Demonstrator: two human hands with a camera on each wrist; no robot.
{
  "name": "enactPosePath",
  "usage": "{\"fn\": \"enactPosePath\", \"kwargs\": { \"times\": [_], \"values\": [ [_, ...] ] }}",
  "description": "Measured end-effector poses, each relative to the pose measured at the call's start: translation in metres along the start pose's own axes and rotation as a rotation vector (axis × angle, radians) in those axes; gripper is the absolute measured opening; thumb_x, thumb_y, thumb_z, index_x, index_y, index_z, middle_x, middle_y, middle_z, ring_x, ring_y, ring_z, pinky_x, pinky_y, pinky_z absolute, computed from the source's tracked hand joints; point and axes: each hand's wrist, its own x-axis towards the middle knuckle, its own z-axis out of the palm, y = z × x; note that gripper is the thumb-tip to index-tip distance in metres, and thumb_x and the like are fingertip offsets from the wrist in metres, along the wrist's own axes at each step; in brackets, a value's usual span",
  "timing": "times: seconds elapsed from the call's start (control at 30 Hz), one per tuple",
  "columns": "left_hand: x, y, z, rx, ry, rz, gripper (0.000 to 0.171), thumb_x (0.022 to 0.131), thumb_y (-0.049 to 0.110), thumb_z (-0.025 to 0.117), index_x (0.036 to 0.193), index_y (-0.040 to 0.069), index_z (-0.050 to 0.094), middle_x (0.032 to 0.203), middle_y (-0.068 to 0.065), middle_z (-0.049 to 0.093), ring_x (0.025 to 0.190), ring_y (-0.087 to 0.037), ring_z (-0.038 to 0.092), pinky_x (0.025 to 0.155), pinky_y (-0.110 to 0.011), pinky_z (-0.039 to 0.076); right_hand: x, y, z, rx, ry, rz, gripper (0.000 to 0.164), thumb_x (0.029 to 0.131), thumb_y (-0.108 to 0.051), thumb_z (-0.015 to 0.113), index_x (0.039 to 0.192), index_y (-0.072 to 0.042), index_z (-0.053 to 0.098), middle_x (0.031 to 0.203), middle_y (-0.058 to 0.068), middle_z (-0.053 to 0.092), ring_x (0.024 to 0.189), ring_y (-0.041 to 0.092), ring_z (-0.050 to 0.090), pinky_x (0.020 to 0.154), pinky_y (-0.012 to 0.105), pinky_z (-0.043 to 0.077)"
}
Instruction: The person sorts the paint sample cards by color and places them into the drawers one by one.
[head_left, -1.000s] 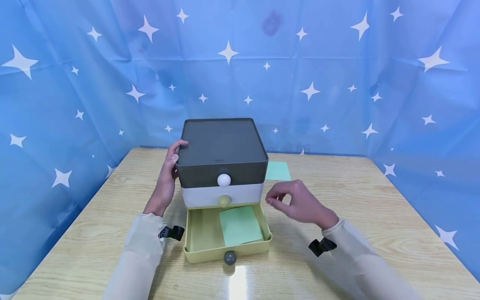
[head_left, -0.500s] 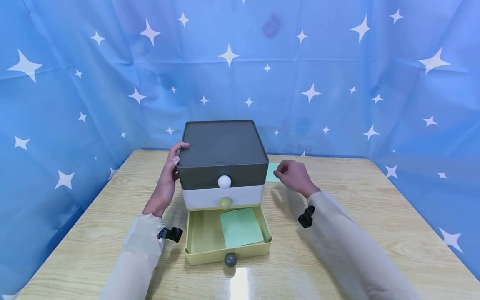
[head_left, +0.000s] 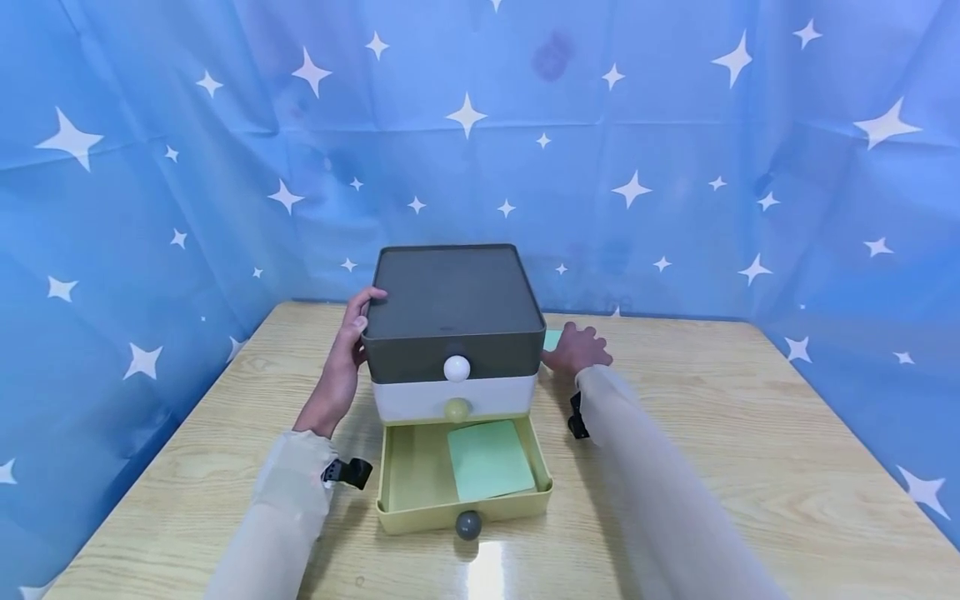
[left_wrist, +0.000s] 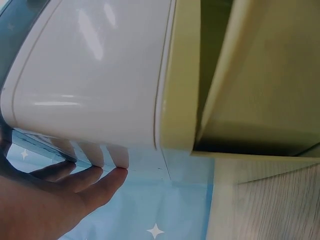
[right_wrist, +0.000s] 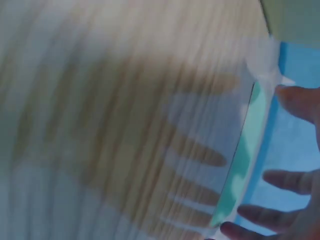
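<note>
A small stacked drawer unit [head_left: 453, 287] has a dark grey top tier, a white middle tier and a yellow-green bottom tier. Its bottom drawer [head_left: 412, 475] is pulled out, and a mint-green sheet [head_left: 493, 458] lies inside on the right. My left hand [head_left: 337, 367] steadies the unit's left side; in the left wrist view, extended fingers [left_wrist: 102, 187] touch the wall with their tips. My right hand [head_left: 576, 348] is beside the unit's right side, fingers spread, above another mint-green sheet [right_wrist: 245, 155] on the table. Part of that sheet is hidden in the head view.
The unit stands on a light wood table [head_left: 720, 450]. Behind and beside it hangs a blue curtain [head_left: 660, 125] with white stars. The drawer's dark round knob [head_left: 468, 525] juts toward the front. Black wrist bands sit on both sleeves.
My right hand has moved away from me and left to the sheet at the back, and its fingers have spread. The left hand keeps its place on the unit.
</note>
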Motion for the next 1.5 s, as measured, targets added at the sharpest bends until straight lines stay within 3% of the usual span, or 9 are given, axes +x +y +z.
{"fn": "enactPosePath", "kwargs": {
  "times": [0.13, 0.37, 0.7, 1.17, 1.5],
  "values": [
    [0.000, -0.001, 0.002, -0.002, -0.009, 0.004, 0.052, 0.103, 0.043, 0.021, 0.149, 0.022, 0.033, 0.157, -0.003, 0.028, 0.130, -0.028, 0.035, 0.104, -0.048, 0.027, 0.003, -0.005, 0.004, 0.001, -0.009, 0.039, 0.093, 0.084, -0.065, 0.058, 0.151, -0.008, 0.031, 0.144, 0.032, 0.036, 0.128, 0.052, 0.041, 0.093, 0.067, 0.044],
    [0.000, -0.001, 0.005, -0.004, -0.017, 0.003, 0.052, 0.103, 0.044, 0.021, 0.149, 0.022, 0.033, 0.157, -0.003, 0.029, 0.131, -0.031, 0.035, 0.105, -0.050, 0.027, 0.001, -0.010, 0.007, -0.015, 0.003, 0.091, 0.089, 0.087, -0.059, 0.059, 0.152, -0.008, 0.025, 0.142, 0.035, 0.034, 0.126, 0.053, 0.040, 0.087, 0.067, 0.044],
    [-0.001, -0.001, 0.005, 0.008, -0.021, -0.009, 0.052, 0.104, 0.044, 0.019, 0.149, 0.023, 0.032, 0.159, -0.001, 0.024, 0.135, -0.032, 0.032, 0.106, -0.050, 0.027, -0.003, -0.006, 0.006, -0.034, 0.012, 0.081, 0.082, 0.086, -0.059, 0.060, 0.145, -0.005, 0.040, 0.139, 0.032, 0.038, 0.124, 0.052, 0.041, 0.089, 0.065, 0.045],
    [0.000, 0.003, 0.002, 0.020, -0.012, -0.005, 0.051, 0.104, 0.043, 0.018, 0.149, 0.023, 0.032, 0.158, -0.001, 0.025, 0.131, -0.030, 0.034, 0.104, -0.048, 0.028, -0.014, -0.003, 0.001, -0.060, 0.057, -0.033, 0.085, 0.084, -0.065, 0.060, 0.142, -0.005, 0.048, 0.142, 0.031, 0.039, 0.128, 0.052, 0.039, 0.096, 0.067, 0.042],
    [0.000, 0.002, 0.000, 0.025, -0.013, -0.016, 0.051, 0.104, 0.045, 0.017, 0.148, 0.024, 0.032, 0.158, -0.001, 0.026, 0.130, -0.030, 0.034, 0.103, -0.048, 0.028, -0.030, 0.022, -0.009, -0.081, 0.105, -0.171, 0.056, 0.088, -0.046, 0.062, 0.124, -0.003, 0.059, 0.132, 0.031, 0.047, 0.119, 0.054, 0.042, 0.088, 0.069, 0.043]
  ]
}}
